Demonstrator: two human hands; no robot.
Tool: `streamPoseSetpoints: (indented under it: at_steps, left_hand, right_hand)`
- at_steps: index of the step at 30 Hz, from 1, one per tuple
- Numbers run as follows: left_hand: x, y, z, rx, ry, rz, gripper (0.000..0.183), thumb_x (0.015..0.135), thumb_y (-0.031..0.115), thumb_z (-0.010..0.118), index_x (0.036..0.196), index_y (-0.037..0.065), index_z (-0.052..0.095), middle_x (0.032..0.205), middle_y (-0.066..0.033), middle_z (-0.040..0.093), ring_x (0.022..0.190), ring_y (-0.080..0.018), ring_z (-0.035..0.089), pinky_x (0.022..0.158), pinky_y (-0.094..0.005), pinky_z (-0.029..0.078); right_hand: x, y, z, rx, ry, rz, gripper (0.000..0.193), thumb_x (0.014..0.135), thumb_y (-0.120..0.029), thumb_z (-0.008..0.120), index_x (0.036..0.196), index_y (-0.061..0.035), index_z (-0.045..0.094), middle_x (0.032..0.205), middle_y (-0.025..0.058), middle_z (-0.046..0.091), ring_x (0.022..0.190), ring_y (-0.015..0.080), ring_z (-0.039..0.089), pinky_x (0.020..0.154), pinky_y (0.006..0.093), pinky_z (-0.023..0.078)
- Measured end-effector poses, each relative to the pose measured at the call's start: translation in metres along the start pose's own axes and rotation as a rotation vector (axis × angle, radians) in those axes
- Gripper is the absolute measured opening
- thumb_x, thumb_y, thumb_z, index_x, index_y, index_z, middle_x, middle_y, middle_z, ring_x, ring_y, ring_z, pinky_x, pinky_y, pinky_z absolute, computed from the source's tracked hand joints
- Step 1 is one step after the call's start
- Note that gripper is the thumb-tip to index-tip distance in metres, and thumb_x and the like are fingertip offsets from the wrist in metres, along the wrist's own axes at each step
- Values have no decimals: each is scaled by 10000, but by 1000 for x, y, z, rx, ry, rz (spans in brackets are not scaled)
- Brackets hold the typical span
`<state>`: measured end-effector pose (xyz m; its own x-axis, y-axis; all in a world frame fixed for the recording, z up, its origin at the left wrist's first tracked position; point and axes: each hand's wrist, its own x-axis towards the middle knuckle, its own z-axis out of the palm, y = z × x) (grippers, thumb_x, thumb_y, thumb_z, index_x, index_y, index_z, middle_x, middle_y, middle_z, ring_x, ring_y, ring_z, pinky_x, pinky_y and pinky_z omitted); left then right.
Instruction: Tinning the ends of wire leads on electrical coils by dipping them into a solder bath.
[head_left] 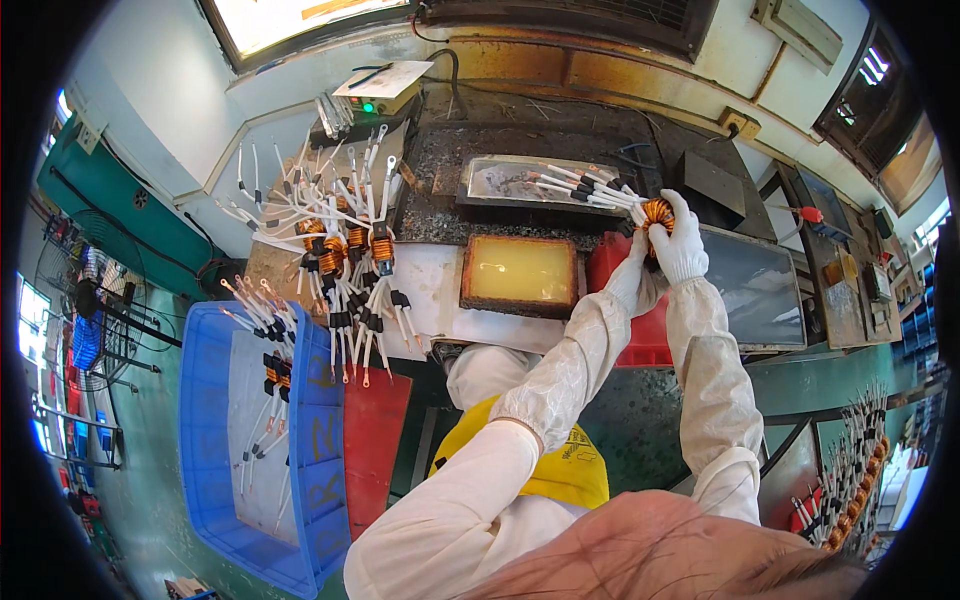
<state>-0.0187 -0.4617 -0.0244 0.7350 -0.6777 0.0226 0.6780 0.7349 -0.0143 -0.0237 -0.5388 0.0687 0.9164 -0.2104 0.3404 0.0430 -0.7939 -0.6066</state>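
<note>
Both hands wear white gloves and are at the right of the work area. The right hand (683, 248) has its fingers clamped on the far and right sides of a copper-wound coil (657, 212). The left hand (632, 277) is at the near-left side of the coil; its fingertips are mostly hidden, so whether they are together or apart cannot be told.

The coil is located beyond the red container (650, 335) and at the right end of the dark-framed metal tray (490, 180). Its white leads (600, 193) extend left over this tray, with lug terminals at their ends; contact between the lugs and the tray surface cannot be confirmed.

Nearer than the metal tray is a rectangular pan (467, 272) of yellow liquid, left of the red container. A dark block (710, 187) is to the right of the coil, on the far side.

At the left, a group of coils with white leads (333, 250) is piled on the bench. A control box (393, 103) with a lit green indicator is at the far left. Nearer, a blue bin (190, 400) contains further coils with leads (277, 372).
</note>
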Motion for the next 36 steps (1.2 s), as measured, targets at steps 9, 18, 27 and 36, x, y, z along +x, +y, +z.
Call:
streamPoseSetpoints:
  at_steps: [9, 18, 27, 36]
  left_hand:
    - [1, 3, -3, -60, -35, -36, 546, 977, 530, 469, 1349, 130, 480, 1270, -51, 609, 1118, -242, 614, 974, -388, 519]
    - [7, 2, -9, -76, -32, -16, 521, 974, 511, 493, 1327, 128, 499, 1235, -46, 621, 1096, -237, 618, 976, -386, 513]
    - [9, 1, -12, -98, -20, -52, 490, 980, 496, 497, 1314, 136, 508, 1230, -46, 618, 1097, -236, 615, 966, -384, 520]
    - [3, 1, -7, -57, -44, -33, 484, 978, 483, 513, 1321, 142, 508, 1248, -40, 605, 1126, -234, 600, 982, -376, 514]
  right_hand:
    - [4, -5, 6, -102, -7, 23, 538, 817, -195, 616, 1343, -214, 504, 1181, 238, 584, 1059, 430, 612, 922, 464, 491]
    - [10, 1, 8, -69, -25, 31, 537, 804, -166, 615, 1330, -156, 505, 1162, 250, 586, 1084, 419, 583, 958, 442, 468]
    - [13, -5, 5, -107, -42, 89, 531, 803, -172, 616, 1323, -153, 509, 1168, 247, 593, 1082, 424, 591, 946, 453, 477]
    - [20, -1, 12, -93, -58, 80, 517, 799, -161, 615, 1307, -139, 524, 1172, 254, 610, 1091, 431, 593, 938, 459, 480]
